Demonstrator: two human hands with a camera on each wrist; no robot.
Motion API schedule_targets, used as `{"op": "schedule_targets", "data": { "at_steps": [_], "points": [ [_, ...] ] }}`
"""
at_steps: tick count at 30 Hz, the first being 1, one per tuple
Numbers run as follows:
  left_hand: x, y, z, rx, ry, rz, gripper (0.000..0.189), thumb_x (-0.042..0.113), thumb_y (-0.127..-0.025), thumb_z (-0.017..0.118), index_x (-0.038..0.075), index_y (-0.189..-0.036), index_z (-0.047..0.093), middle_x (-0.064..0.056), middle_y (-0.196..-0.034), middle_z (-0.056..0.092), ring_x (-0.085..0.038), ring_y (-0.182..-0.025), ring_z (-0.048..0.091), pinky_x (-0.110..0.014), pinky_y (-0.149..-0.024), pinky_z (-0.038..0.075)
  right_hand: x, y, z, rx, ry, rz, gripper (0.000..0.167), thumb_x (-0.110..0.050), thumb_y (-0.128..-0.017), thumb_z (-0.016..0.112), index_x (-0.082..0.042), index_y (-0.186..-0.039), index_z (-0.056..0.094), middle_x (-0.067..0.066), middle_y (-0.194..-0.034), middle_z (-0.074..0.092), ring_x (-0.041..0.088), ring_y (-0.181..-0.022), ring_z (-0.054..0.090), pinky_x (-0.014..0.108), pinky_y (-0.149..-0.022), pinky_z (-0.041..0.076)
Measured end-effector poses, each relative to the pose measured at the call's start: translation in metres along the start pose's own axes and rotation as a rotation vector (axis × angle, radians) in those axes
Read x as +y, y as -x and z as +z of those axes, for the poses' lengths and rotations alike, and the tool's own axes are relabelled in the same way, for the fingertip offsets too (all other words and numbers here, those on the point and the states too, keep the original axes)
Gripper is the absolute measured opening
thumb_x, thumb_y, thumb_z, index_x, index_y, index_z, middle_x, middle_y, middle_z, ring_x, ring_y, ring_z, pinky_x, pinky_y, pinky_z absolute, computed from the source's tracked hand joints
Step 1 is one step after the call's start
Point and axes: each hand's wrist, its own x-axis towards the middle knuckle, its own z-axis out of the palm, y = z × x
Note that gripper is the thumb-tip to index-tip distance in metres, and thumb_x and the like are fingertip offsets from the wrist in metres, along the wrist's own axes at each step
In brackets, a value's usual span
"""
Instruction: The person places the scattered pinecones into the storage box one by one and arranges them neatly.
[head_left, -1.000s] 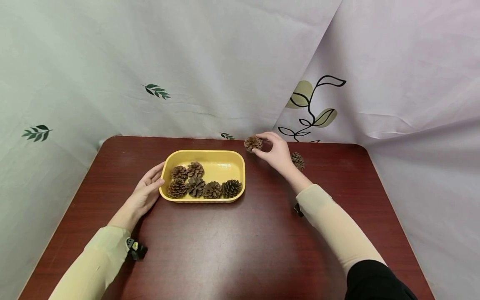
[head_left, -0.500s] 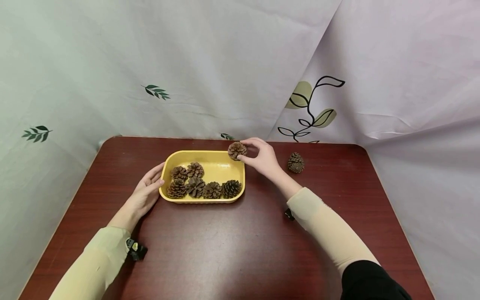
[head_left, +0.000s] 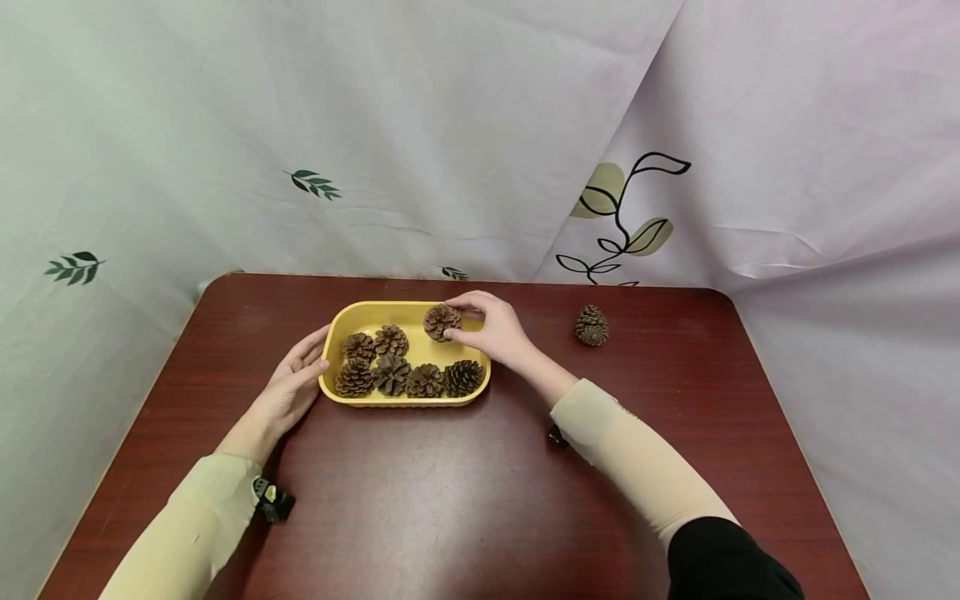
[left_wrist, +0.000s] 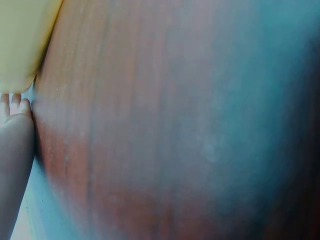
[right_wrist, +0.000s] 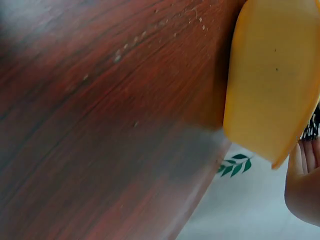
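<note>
A yellow plastic tray (head_left: 405, 402) holds several brown pine cones, lined along its near side and left end, among them a dark pine cone (head_left: 463, 377) at the right. My left hand (head_left: 288, 387) grips the tray's left end, thumb at the rim and fingers along the outer wall. Over the tray's back right part, my right hand (head_left: 491, 331) pinches another pine cone (head_left: 442, 322) between thumb and fingers. In the right wrist view, the right hand (right_wrist: 302, 185) shows at the tray's edge, with its pine cone mostly hidden.
One more pine cone (head_left: 592, 326) lies on the dark red wooden table (head_left: 450, 500), right of the tray near the back. A pale curtain with leaf prints (head_left: 375, 125) hangs right behind the table. Each wrist wears a small black camera (head_left: 273, 500).
My right hand has carried its pine cone left and toward me, from beyond the tray's back right corner to over the tray. The left hand and tray have stayed put.
</note>
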Motion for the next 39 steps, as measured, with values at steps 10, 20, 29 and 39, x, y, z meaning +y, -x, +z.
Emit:
{"op": "schedule_targets", "data": {
  "at_steps": [10,20,29,39],
  "points": [
    [0.0,0.0,0.0,-0.015,0.011,0.016,0.049,-0.006,-0.109,0.045,0.021,-0.149,0.053,0.01,-0.147,0.062,-0.002,-0.133,0.06,-0.018,-0.105,0.052,-0.003,-0.009,0.011,-0.155,0.076,0.052,0.047,-0.009,-0.087,0.088,-0.001,-0.13,0.073,0.017,-0.133,0.071,0.032,-0.123,0.071,0.029,-0.107,0.057],
    [0.001,0.0,0.0,-0.011,0.027,0.011,0.049,-0.007,-0.109,0.045,0.021,-0.148,0.055,0.01,-0.147,0.063,-0.003,-0.132,0.061,-0.019,-0.104,0.053,-0.008,-0.023,0.013,-0.314,0.184,0.094,0.048,-0.013,-0.088,0.088,-0.002,-0.132,0.072,0.017,-0.136,0.072,0.03,-0.122,0.073,0.027,-0.105,0.058],
    [0.001,0.0,0.0,-0.017,0.033,0.012,0.05,-0.007,-0.109,0.044,0.021,-0.148,0.055,0.009,-0.146,0.063,-0.003,-0.131,0.061,-0.019,-0.104,0.053,-0.006,-0.027,0.017,-0.403,0.327,0.076,0.046,-0.019,-0.093,0.083,-0.009,-0.135,0.072,0.01,-0.138,0.072,0.027,-0.121,0.073,0.03,-0.106,0.057],
    [0.0,0.0,0.001,-0.008,0.038,0.008,0.051,-0.008,-0.108,0.043,0.021,-0.148,0.055,0.008,-0.145,0.064,-0.004,-0.13,0.061,-0.019,-0.104,0.053,-0.007,-0.032,0.024,-0.456,0.377,0.066,0.044,-0.023,-0.094,0.083,-0.008,-0.134,0.073,0.007,-0.136,0.074,0.026,-0.12,0.074,0.029,-0.104,0.058]
  ]
}}
